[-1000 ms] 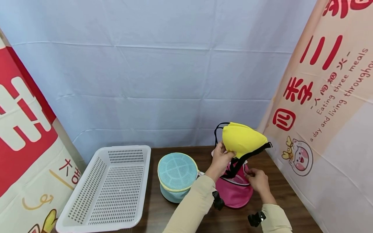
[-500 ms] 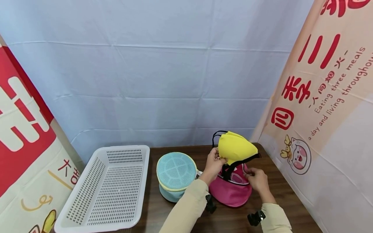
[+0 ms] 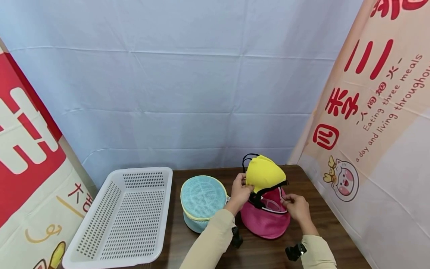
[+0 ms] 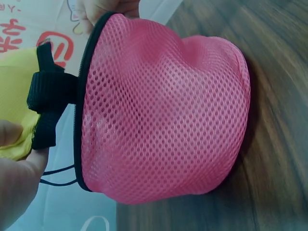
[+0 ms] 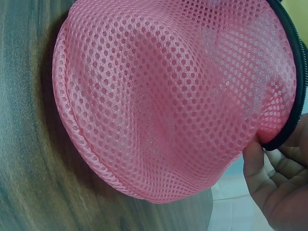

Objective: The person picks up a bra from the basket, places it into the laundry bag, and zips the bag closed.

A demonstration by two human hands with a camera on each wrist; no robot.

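My left hand (image 3: 241,191) pinches a yellow bra (image 3: 264,172) with black straps and trim, above the mouth of a pink mesh laundry bag (image 3: 265,225). In the left wrist view, a black band (image 4: 48,96) on the bra reaches the bag's zipped rim. The bag stands on the table with its top unzipped; something pale shows inside, too unclear to name. My right hand (image 3: 297,209) holds the right side of the rim, and the right wrist view shows its thumb and fingers (image 5: 255,161) pinching the zipper edge.
To the left of the pink bag stands a blue round mesh bag (image 3: 204,198) with yellow piping. A white perforated plastic basket (image 3: 160,224) is at the far left of the wooden table (image 3: 329,224). Cloth hangings (image 3: 188,82) surround the table at back and sides.
My left hand has brought the bra down and to the left, closer to the pink bag's opening. The right hand stays on the rim.
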